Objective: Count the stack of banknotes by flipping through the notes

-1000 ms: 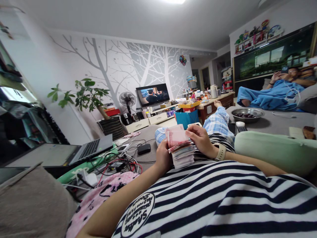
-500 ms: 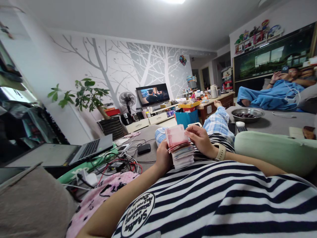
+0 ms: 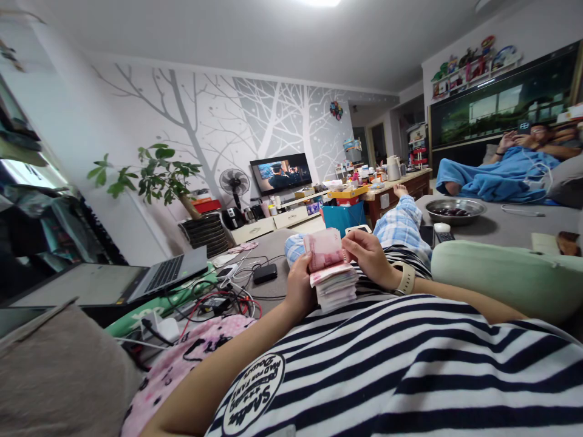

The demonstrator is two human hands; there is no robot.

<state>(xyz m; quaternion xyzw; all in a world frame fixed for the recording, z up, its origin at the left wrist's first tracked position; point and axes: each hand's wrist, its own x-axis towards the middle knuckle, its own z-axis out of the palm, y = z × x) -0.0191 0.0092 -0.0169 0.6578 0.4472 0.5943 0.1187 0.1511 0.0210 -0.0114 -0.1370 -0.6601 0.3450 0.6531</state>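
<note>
My left hand (image 3: 300, 280) is closed round the left side of a thick stack of banknotes (image 3: 336, 290), held low in front of my striped shirt. The notes are bent over, with reddish-pink faces standing up at the far side and many pale layered edges folded toward me. At the upper right corner, my right hand (image 3: 368, 254) pinches the edge of a pink banknote (image 3: 325, 249) between thumb and fingers. A pale watch (image 3: 405, 279) sits on my right wrist. Part of the stack is hidden by my left fingers.
Left of me lie an open laptop (image 3: 170, 273), tangled cables (image 3: 223, 300) and a black box (image 3: 265, 274). To the right are a green cushion (image 3: 496, 276), a metal bowl (image 3: 455, 212) of dark round fruit and a remote (image 3: 444, 237). Another person lies under a blue blanket (image 3: 496, 176).
A pink note at the top of the stack has shifted, showing more of its printed face. My right hand has moved slightly to the right; my left hand stays in place.
</note>
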